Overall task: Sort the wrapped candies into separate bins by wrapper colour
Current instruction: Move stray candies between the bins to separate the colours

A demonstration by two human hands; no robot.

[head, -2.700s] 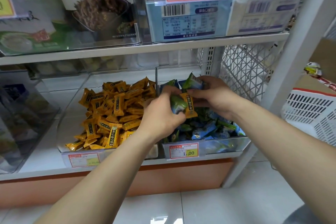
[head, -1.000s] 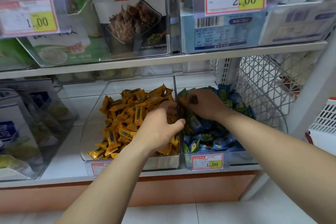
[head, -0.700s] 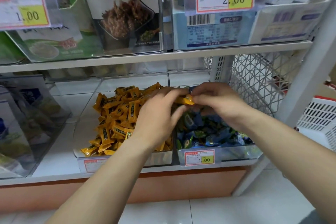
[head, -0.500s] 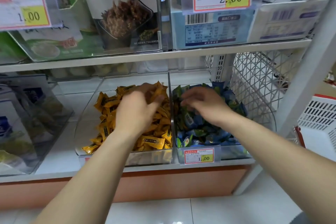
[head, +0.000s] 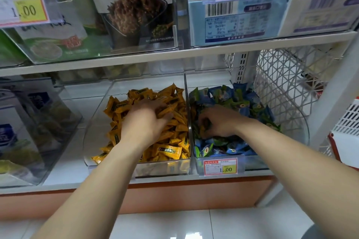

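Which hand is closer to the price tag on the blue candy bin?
Right. The right hand sits in the blue candy bin behind the price tag; the left hand rests on the yellow candies, further left.

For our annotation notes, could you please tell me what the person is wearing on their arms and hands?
Nothing shows on either. The left hand and right hand are ungloved, with no ring visible. The left forearm and right forearm are uncovered to the frame edge: no sleeves, watch or bracelet in view.
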